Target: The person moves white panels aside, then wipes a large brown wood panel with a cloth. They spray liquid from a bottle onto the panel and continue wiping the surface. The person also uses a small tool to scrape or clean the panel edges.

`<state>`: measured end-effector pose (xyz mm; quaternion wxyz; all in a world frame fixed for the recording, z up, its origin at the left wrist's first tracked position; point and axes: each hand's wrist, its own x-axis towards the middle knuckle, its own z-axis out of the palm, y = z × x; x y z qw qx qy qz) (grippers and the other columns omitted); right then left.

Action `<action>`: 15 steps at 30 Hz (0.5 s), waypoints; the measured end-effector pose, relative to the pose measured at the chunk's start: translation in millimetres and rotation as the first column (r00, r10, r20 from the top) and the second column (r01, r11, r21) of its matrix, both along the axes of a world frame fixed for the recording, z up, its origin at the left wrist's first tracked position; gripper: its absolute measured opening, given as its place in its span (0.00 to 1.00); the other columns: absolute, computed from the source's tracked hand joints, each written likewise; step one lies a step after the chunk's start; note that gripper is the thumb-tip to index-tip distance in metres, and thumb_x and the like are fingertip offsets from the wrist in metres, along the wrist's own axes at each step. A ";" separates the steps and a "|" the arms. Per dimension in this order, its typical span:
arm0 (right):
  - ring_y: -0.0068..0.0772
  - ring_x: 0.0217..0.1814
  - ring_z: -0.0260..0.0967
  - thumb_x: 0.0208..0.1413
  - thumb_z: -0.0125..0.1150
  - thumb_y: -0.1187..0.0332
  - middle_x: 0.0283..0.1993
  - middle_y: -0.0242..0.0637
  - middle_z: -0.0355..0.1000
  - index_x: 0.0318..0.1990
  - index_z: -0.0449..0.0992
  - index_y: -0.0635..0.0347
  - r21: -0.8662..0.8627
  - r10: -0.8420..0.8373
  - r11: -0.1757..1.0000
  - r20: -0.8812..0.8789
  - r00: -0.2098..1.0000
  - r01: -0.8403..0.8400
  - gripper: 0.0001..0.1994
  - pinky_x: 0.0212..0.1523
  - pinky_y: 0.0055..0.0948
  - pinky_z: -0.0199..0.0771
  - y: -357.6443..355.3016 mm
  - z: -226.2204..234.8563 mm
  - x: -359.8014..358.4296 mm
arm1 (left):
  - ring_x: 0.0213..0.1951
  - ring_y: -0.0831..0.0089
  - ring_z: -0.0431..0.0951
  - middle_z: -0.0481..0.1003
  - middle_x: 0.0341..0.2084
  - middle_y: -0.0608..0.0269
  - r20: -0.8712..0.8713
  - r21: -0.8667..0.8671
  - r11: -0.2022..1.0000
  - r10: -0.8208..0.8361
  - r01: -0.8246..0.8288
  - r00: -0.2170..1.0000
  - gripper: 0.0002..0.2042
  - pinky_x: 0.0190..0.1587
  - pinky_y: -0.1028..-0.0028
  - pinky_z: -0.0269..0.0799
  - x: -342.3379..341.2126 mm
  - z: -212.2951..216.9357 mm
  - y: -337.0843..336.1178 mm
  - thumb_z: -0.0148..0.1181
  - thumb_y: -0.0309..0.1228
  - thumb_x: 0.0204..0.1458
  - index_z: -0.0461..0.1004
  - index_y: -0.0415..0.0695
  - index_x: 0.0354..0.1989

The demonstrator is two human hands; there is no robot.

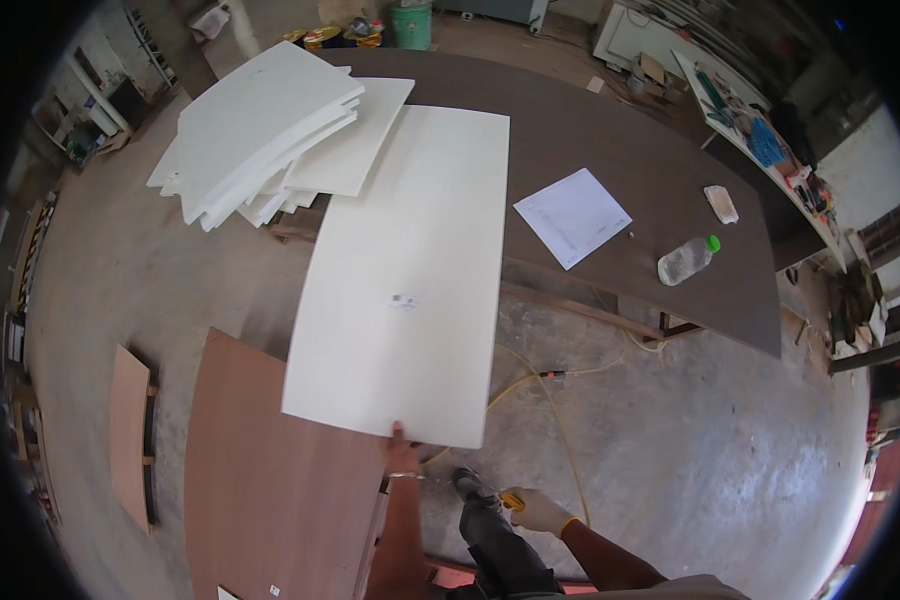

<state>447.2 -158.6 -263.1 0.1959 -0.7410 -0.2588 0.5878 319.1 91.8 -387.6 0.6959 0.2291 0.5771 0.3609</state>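
A long white board point(410, 230) lies partly on the dark table and juts out over its near edge toward me. At its near end, my left hand point(402, 455) grips the edge, thumb on top and the other fingers mostly hidden beneath. Below and to the right of the board, my right hand point(542, 512) wears a pale glove and is closed around a small yellow tool point(511, 500), whose kind I cannot make out. A small printed label point(404, 301) sits on the board's face.
Several white boards point(260, 120) are piled unevenly at the table's left. On the dark table point(590, 130) are a paper sheet point(573, 218), a green-capped bottle point(687, 261) and a whitish bundle point(720, 204). Brown panels point(270, 470) stand at lower left; a yellow hose point(560, 430) crosses the floor.
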 end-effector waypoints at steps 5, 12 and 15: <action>0.36 0.34 0.77 0.48 0.55 0.71 0.41 0.45 0.77 0.53 0.73 0.62 -0.042 -0.103 0.994 -0.075 0.992 0.100 0.21 0.37 0.33 0.77 12.4 11.2 9.2 | 0.43 0.62 0.79 0.76 0.47 0.57 -0.131 0.115 0.993 0.026 -0.011 0.991 0.23 0.44 0.62 0.78 -46.9 4.3 47.1 0.58 0.44 0.60 0.69 0.39 0.56; 0.28 0.30 0.75 0.51 0.57 0.70 0.36 0.41 0.76 0.46 0.74 0.62 0.014 -0.277 0.960 -0.108 0.955 0.280 0.14 0.32 0.30 0.75 36.1 -33.2 12.8 | 0.39 0.63 0.80 0.78 0.41 0.54 -0.211 -0.016 0.984 0.167 -0.175 0.963 0.27 0.40 0.62 0.80 -57.0 24.0 98.4 0.61 0.48 0.57 0.72 0.31 0.47; 0.36 0.33 0.78 0.53 0.61 0.60 0.33 0.42 0.78 0.47 0.77 0.57 0.045 -0.489 0.871 -0.015 0.872 0.490 0.16 0.36 0.34 0.76 86.9 -77.4 25.4 | 0.31 0.68 0.78 0.79 0.34 0.58 -0.206 -0.078 0.994 0.060 -0.077 0.977 0.24 0.31 0.65 0.79 -64.2 17.5 91.3 0.63 0.49 0.57 0.74 0.34 0.41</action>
